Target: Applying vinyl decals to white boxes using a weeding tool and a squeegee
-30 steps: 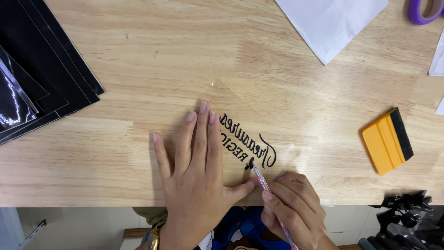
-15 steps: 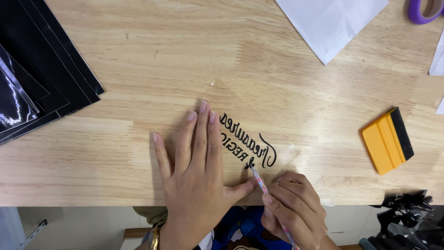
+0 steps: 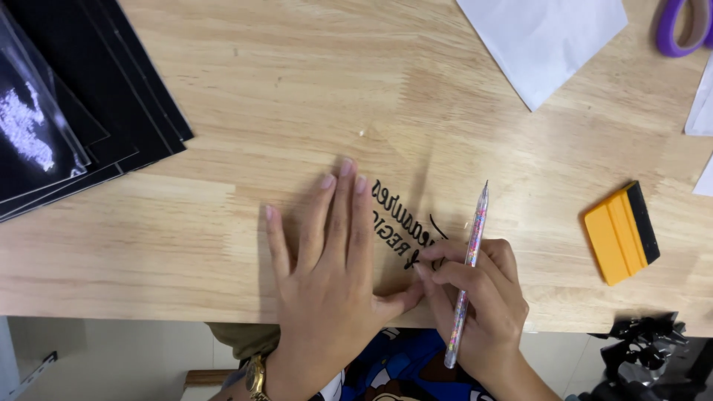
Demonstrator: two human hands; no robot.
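On the wooden table (image 3: 223, 223), the left hand (image 3: 330, 278) lies flat and spread beside the black vinyl lettering (image 3: 401, 223); the right hand (image 3: 475, 297) pinches a glittery weeding pen (image 3: 468, 267) over it.

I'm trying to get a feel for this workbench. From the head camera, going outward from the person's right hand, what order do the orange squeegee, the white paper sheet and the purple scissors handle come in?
Measured from the right hand:
1. Orange squeegee, just to its right on the wooden table.
2. White paper sheet, at the far edge, up and slightly right.
3. Purple scissors handle, in the far right corner, partly cut off by the frame.
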